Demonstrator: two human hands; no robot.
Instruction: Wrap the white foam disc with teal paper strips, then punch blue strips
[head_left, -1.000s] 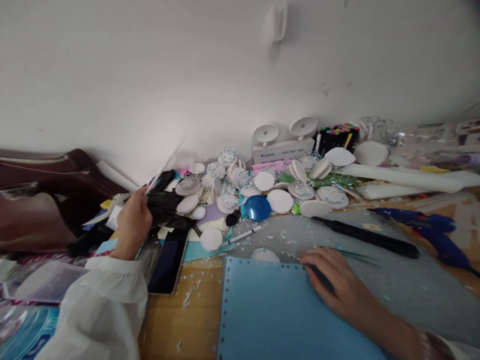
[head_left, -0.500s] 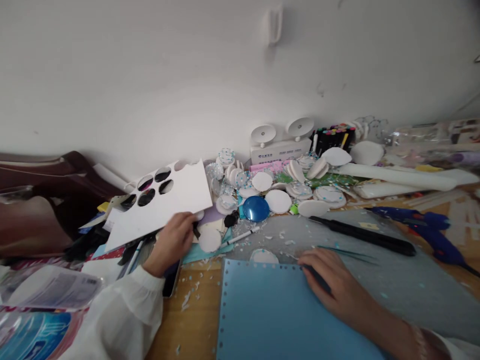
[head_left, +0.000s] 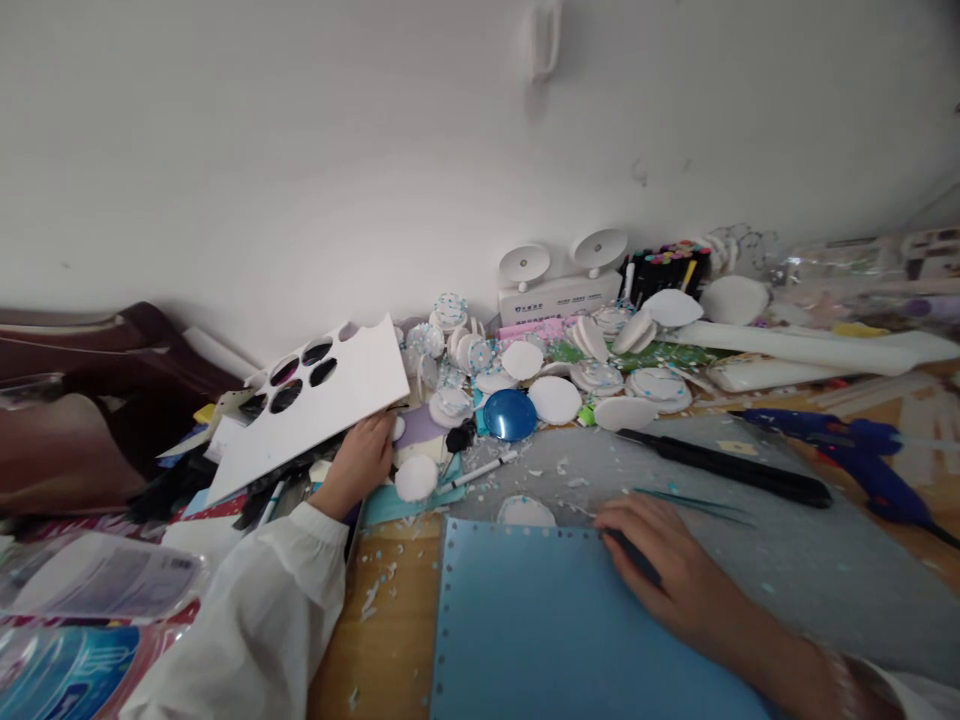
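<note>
My left hand (head_left: 361, 462) reaches to the lower right edge of a white board (head_left: 341, 400) with round holes cut in it; the fingertips are hidden at or under that edge. Beside it lie a white disc (head_left: 416, 479) and a white pen (head_left: 475, 473). My right hand (head_left: 664, 555) is closed round a dark-handled tool (head_left: 634, 557) whose thin tip pokes out at the left. It rests over the top edge of a blue sheet (head_left: 555, 620) punched with holes along its sides. Another white disc (head_left: 526, 512) sits partly behind the sheet.
A grey mat (head_left: 750, 570) carries a black cutter (head_left: 727, 470) and tweezers (head_left: 694, 505). At right lies a blue glue gun (head_left: 847, 450). Several speckled white discs (head_left: 598, 377), a blue lid (head_left: 511, 415) and black markers (head_left: 667, 275) stand toward the wall. Plastic packs (head_left: 97, 570) fill the lower left.
My left hand has slid slightly up and its fingertips have gone out of sight at the board's edge. The white board has shifted a little left. My right hand stays put.
</note>
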